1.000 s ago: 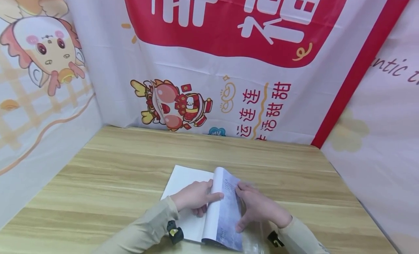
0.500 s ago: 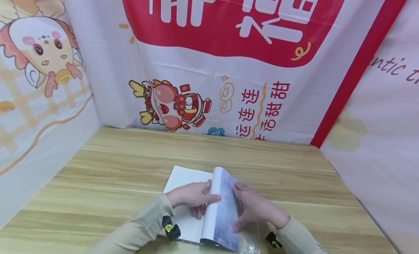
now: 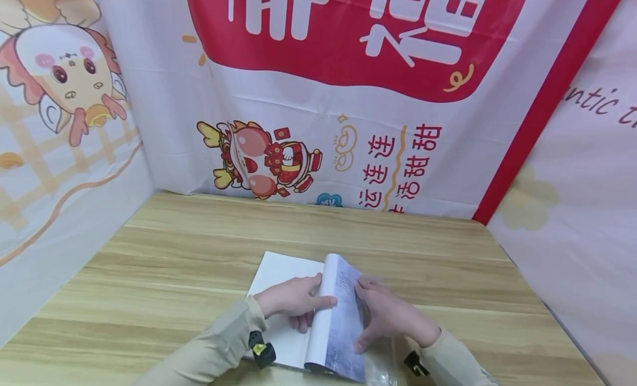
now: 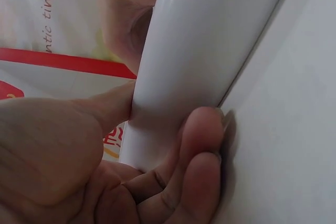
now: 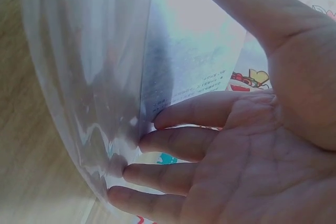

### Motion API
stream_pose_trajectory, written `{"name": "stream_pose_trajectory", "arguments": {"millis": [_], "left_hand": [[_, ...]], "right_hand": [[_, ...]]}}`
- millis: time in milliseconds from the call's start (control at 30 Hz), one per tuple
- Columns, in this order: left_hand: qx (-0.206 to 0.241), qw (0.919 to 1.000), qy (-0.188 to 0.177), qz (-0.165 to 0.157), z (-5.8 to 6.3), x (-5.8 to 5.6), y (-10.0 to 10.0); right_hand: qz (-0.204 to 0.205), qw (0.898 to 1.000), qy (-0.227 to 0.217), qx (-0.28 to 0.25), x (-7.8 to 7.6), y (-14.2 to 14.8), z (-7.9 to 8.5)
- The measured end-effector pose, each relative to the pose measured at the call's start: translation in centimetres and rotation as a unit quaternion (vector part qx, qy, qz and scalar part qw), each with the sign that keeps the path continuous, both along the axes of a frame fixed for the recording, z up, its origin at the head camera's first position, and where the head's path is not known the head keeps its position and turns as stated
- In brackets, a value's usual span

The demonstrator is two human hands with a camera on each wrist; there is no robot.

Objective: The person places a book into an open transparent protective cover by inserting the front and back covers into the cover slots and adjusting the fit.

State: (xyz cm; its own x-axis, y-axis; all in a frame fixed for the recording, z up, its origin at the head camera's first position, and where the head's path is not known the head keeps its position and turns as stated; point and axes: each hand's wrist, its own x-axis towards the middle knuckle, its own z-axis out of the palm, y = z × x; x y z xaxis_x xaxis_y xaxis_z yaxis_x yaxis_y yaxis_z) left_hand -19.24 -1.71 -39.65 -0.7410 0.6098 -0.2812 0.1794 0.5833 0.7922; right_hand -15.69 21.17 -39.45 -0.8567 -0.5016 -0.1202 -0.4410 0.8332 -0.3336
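Observation:
An open book [image 3: 283,342] lies at the table's near middle, its white page on the left. Beside that, a bent white section [image 3: 320,319] bulges up, and a blue-grey printed cover [image 3: 345,319] slopes down to the right. My left hand [image 3: 293,297] pinches the bulge, thumb on one side and fingers [image 4: 202,135] curled at its base. Clear plastic film [image 5: 89,77] runs along the cover's outer edge. My right hand [image 3: 390,314] is spread there; its nearly straight fingertips touch the film, and the thumb lies over the cover's side.
The wood-grain table [image 3: 174,264] reaches back to a printed cloth [image 3: 308,93] hung behind it. More printed cloth stands at the left [image 3: 64,126] and right [image 3: 572,181]. Each wrist carries a small black device, such as the left strap mount [image 3: 261,350].
The book and both hands shift very slightly left in the view, along with the backdrop. Both hands keep their places on the book and film.

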Motion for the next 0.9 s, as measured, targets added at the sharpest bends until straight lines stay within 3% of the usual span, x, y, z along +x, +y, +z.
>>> {"name": "stream_pose_trajectory", "arguments": {"millis": [667, 900], "left_hand": [[-0.025, 0.9980, 0.057, 0.007, 0.08, 0.55, 0.34], [-0.027, 0.9980, 0.057, 0.004, 0.06, 0.48, 0.36]], "right_hand": [[-0.018, 1.000, -0.017, 0.011, 0.17, -0.25, 0.51], [-0.012, 1.000, -0.029, 0.005, 0.01, 0.08, 0.48]]}}
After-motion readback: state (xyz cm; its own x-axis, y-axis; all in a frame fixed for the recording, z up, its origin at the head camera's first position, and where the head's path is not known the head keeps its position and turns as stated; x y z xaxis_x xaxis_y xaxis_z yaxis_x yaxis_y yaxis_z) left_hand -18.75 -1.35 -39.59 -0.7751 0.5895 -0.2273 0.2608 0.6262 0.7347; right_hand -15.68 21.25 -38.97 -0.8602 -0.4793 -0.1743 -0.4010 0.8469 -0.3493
